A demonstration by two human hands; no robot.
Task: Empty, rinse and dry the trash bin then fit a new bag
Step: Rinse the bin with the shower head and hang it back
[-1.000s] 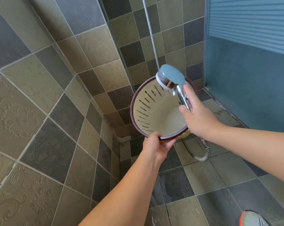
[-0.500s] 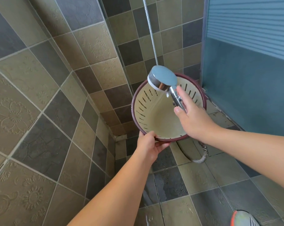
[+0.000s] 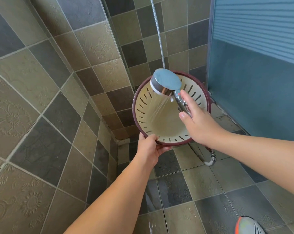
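Cream-walled trash bin [image 3: 163, 122], gripped at its rim by the left hand [image 3: 149, 147], now takes spray as the right hand [image 3: 198, 120] clasps the shower head [image 3: 166, 83], so rinsing has begun.

**A:** What is different from a second ago?

**B:** Water now sprays from the shower head [image 3: 166, 83] in visible streams into the trash bin [image 3: 161, 122]; a second ago no streams showed. The bin's opening has turned more fully toward the camera.

**A:** And the hands?

**B:** The right hand [image 3: 197, 122] on the handle has opened, its fingers straighter.
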